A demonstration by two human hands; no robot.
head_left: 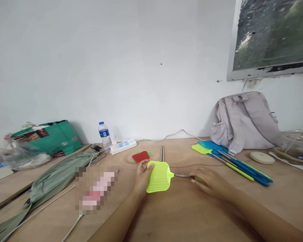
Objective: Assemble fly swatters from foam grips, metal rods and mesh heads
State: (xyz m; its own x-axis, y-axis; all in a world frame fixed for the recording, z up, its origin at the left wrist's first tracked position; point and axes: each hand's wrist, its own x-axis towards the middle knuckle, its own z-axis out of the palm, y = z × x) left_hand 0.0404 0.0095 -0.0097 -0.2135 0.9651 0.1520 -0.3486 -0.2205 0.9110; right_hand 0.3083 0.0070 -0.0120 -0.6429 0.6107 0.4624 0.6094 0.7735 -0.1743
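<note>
Held up level above the wooden table is a yellow-green fly swatter (158, 177) with a perforated square head and a thin metal rod. My left hand (143, 176) grips the left edge of its head, thumb on top. Around the handle end at the right, my right hand (208, 180) is closed, hiding most of the grip. Just beyond lie a red swatter head (140, 156) with green edges showing beneath it, and a few metal rods (162, 154). Several blue and yellow-green fly swatters (238, 166) lie in a pile to the right.
A white power strip (123, 146) and a water bottle (104, 132) stand near the wall. At left are a green bag (55, 137), a grey-green strapped bag (55, 174) and a blurred-out item with a cable. On the right sit a backpack (247, 121), a round pale object (262, 157) and a clear container (299, 143).
</note>
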